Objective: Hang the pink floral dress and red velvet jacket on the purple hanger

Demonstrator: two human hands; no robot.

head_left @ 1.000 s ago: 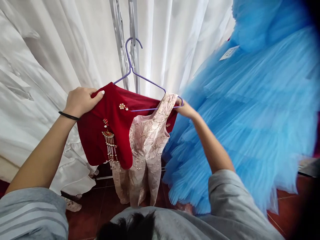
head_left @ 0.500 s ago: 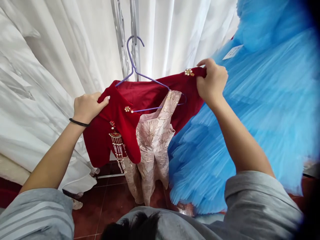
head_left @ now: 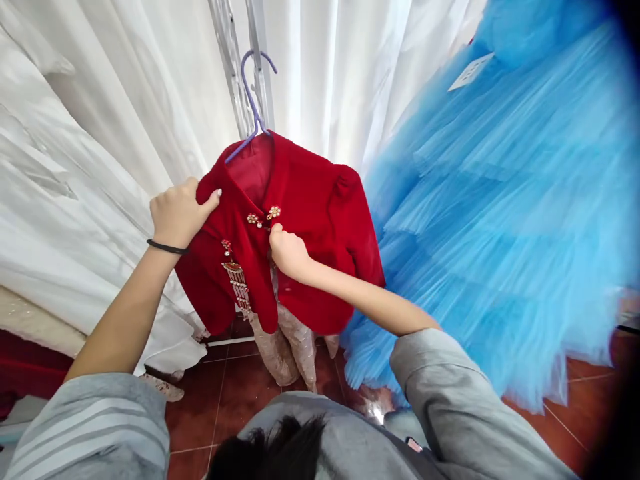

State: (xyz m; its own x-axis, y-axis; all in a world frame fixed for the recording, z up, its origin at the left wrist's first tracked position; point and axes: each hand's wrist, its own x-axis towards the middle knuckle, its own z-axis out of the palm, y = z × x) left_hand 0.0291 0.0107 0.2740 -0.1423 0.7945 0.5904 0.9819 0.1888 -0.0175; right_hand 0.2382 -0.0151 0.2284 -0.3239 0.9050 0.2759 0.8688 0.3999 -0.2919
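Observation:
A red velvet jacket [head_left: 320, 193] hangs on a purple hanger [head_left: 253, 100] over a pale pink-gold patterned garment [head_left: 295, 340], of which mainly the lower part shows. My left hand [head_left: 177, 210] is closed on the jacket's shoulder at the left, thumb on top. My right hand [head_left: 290, 253] pinches the jacket's right front edge just below the collar. Two flower-shaped pearl ornaments [head_left: 273, 213] sit close together at the neck, apparently unfastened. A beaded tassel brooch [head_left: 235, 280] dangles on the left front.
Metal rack posts [head_left: 230, 60] stand behind the hanger, before white drapes [head_left: 320, 73]. A large blue tulle dress [head_left: 480, 220] with a white tag [head_left: 471, 71] fills the right side. White fabric [head_left: 60, 200] hangs at left, above the red tiled floor [head_left: 200, 407].
My right hand has brought the jacket's right front inward and down to the middle, covering the pale bodice. My left hand keeps its hold on the shoulder.

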